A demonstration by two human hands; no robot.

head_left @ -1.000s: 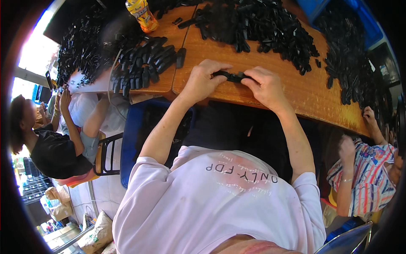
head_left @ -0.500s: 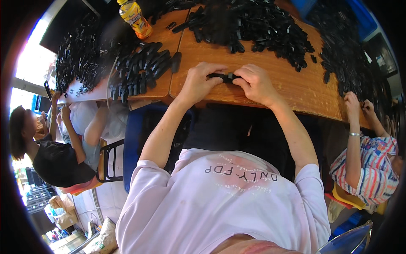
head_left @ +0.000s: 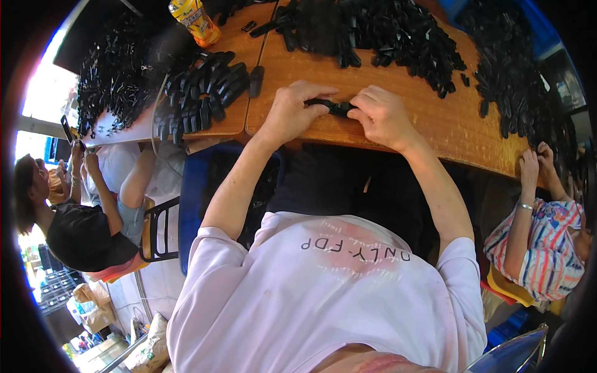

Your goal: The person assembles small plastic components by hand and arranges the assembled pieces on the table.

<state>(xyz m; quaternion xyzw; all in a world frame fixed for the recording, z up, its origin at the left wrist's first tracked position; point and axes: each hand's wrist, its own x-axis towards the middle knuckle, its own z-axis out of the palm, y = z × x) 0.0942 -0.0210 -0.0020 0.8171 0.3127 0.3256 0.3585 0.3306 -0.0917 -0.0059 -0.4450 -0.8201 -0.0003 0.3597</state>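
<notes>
1. A slim black part [head_left: 337,107], apparently moulded plastic, spans the gap between two bare hands just above the near edge of a desk [head_left: 435,133]; its finer details are too small to make out.
2. The left hand [head_left: 293,113] pinches one end between thumb and fingers, the fingers partly hiding it.
3. The right hand [head_left: 381,117] grips the opposite end, thumb and fingertips drawn together, facing its partner.
4. The piece looks light and stiff, likely to weigh little and hardly bend; its smooth, dark surface could prove somewhat slippery. It does not appear especially fragile, though any thin portions would merit gentle pressure.
5. The ends offer the surest hold, a fingertip pinch at each leaving the middle exposed; the narrow body seems too small for a full-palm grasp.
6. Left of the left hand, similar black pieces lie in close rows [head_left: 191,102], a single piece [head_left: 256,81] nearest the fingers.
7. Beyond the right hand spreads a loose heap of black parts [head_left: 398,43].
8. Farther out, ahead and left of the left hand, stands a yellow-orange bottle [head_left: 196,23].
</notes>
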